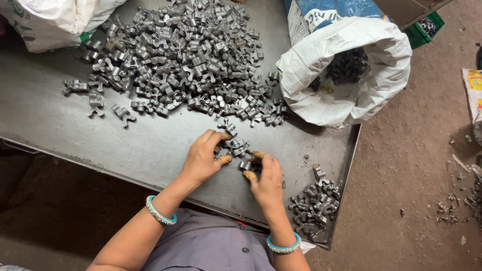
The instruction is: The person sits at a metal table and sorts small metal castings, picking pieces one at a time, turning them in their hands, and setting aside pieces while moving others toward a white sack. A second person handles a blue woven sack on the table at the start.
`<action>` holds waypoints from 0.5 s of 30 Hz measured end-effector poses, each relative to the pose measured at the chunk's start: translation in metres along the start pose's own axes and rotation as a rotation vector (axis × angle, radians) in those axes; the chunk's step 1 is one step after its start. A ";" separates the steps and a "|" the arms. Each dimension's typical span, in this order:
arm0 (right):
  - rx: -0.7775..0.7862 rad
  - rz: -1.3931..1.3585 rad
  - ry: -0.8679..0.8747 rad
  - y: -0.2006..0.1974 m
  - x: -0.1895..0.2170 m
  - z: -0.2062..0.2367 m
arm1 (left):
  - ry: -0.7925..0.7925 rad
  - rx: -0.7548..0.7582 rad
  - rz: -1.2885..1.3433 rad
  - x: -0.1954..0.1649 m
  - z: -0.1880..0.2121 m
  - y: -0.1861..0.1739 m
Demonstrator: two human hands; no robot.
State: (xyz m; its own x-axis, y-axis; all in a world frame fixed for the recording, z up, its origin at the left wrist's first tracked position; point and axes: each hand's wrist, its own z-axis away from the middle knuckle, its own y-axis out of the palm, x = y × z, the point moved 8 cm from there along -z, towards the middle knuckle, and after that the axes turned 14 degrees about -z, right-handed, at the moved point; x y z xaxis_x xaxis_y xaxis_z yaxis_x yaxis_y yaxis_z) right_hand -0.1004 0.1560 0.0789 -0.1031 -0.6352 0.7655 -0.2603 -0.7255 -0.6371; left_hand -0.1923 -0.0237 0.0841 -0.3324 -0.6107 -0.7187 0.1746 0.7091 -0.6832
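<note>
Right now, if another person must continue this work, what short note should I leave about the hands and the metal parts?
Left hand: fingers on a few small metal parts on the grey table.
Right hand: fingertips on one part beside them.
Big pile of the same parts lies at the table's far side.
Small pile lies at the near right corner.
Open white sack with dark parts inside stands at the right edge.
Most parts are in the big pile.

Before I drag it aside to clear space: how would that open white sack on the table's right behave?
The white woven sack would probably feel heavy, since dark metal parts show inside. Its rolled, crumpled rim looks floppy, so it would likely sag rather than slide stiffly. It sits near the table's right edge, so it might tip off.
</note>
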 end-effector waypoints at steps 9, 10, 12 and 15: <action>-0.051 -0.010 -0.053 -0.014 0.005 0.013 | -0.016 -0.021 0.036 -0.004 0.010 0.006; -0.059 0.006 -0.058 -0.012 0.003 0.013 | 0.009 -0.036 0.040 -0.008 0.010 0.007; -0.067 -0.005 -0.061 -0.010 -0.001 0.011 | -0.016 0.020 0.095 -0.008 0.012 0.016; -0.067 -0.114 -0.030 -0.012 -0.008 0.010 | -0.018 0.069 0.165 -0.011 0.016 0.028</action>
State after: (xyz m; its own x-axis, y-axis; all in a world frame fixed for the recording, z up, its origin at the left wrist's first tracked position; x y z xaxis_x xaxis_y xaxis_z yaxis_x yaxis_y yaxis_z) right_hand -0.0870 0.1665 0.0797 -0.0409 -0.5575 0.8292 -0.3323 -0.7750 -0.5375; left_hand -0.1691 -0.0031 0.0708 -0.2779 -0.4946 -0.8235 0.2886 0.7747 -0.5627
